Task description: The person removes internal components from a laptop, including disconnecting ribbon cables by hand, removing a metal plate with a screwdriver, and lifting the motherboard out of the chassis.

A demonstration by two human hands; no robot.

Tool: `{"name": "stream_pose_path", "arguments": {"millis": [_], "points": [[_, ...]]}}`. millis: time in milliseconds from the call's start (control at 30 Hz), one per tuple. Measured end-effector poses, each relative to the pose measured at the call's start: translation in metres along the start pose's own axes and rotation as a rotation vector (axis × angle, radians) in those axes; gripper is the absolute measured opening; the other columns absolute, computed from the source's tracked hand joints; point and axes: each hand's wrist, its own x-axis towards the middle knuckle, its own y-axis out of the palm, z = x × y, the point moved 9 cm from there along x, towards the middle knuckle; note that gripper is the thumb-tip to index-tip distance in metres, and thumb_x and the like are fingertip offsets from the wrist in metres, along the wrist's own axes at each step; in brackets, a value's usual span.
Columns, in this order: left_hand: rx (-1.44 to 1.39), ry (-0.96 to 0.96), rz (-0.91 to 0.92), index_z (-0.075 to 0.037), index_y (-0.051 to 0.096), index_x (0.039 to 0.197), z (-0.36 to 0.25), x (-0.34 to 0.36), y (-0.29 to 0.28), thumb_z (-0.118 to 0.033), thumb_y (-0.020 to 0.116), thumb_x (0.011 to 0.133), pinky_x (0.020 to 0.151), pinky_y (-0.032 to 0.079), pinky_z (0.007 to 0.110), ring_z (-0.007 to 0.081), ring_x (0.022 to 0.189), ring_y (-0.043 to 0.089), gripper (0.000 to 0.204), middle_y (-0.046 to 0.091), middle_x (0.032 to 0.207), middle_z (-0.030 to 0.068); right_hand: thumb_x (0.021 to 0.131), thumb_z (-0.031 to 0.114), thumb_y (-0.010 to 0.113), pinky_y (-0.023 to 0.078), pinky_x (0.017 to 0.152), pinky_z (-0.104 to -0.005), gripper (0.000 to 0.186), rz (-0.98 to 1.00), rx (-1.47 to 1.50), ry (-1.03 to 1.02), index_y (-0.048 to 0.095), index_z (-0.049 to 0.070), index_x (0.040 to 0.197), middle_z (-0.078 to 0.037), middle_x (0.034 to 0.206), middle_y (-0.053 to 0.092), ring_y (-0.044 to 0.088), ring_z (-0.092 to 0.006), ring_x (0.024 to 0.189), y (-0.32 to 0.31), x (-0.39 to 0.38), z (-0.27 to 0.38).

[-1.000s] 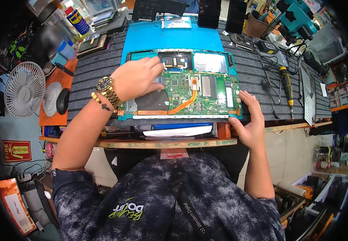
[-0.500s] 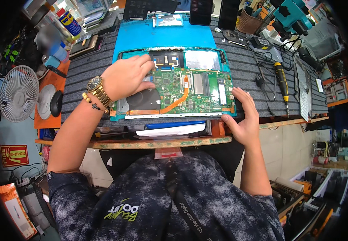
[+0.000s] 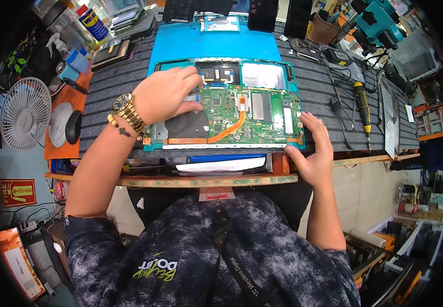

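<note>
**Opened teal laptop base (image 3: 226, 110): long axis left to right**

I read the layout outward from the torso. The worn, pale wooden table edge (image 3: 221, 181) runs crosswise. The laptop base lies just beyond it, straight ahead, its long axis roughly parallel to that edge.

The bare right hand (image 3: 315, 157) stands at the near right corner, thumb and fingers spread, unclenched. Its fingers lie along the base's short right side; I cannot tell whether they press.

Inside the base, the flat copper heat pipe (image 3: 236, 124) bends away from the matte black, rounded cover (image 3: 188, 125) and climbs the green circuit board (image 3: 216, 117).

The left hand (image 3: 167, 94), below a gold metal wristwatch (image 3: 125, 108), reaches over the left end. It is nearer to the black cover; the right stays outside the outline. The left fingers are bent, the thumb set apart; I cannot tell whether the fingertips grip anything.

Beyond the board sit the smooth silver rectangular panel (image 3: 264, 75) and, farthest, the flat bright-blue sheet (image 3: 216, 48).
</note>
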Motion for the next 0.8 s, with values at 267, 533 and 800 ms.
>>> {"name": "stream_pose_path", "arguments": {"millis": [267,533,800], "points": [[-0.153,-0.106,0.007,-0.009,0.071,0.121,0.004,0.006,-0.007,-0.043,0.098,0.084,0.089,0.061,0.047,0.0352,0.109,0.073,0.058,0.073,0.116,0.0094,0.082,0.025,0.1,0.04,0.132,-0.0607,0.071,0.005,-0.072,0.019,0.073,0.0,0.143,-0.021,0.152,0.073,0.062,-0.0451,0.151,0.001,0.0,0.004],[-0.227,-0.139,-0.056,-0.008,0.073,0.11,0.006,0.004,-0.007,-0.044,0.101,0.078,0.083,0.06,0.045,0.0342,0.096,0.075,0.056,0.074,0.104,0.0072,0.078,0.015,0.098,0.047,0.095,-0.0494,0.048,0.105,-0.033,-0.204,0.082,0.008,0.122,-0.009,0.119,0.074,0.066,-0.0323,0.107,0.031,0.0,0.095],[-0.217,-0.123,-0.108,-0.008,0.075,0.111,0.006,0.0,-0.008,-0.042,0.099,0.079,0.084,0.062,0.045,0.0332,0.1,0.077,0.053,0.075,0.106,0.0069,0.079,0.009,0.096,0.043,0.094,-0.046,0.043,0.262,-0.025,-0.242,0.084,0.011,0.12,-0.002,0.113,0.071,0.064,-0.0274,0.101,0.082,0.017,0.124]]}}
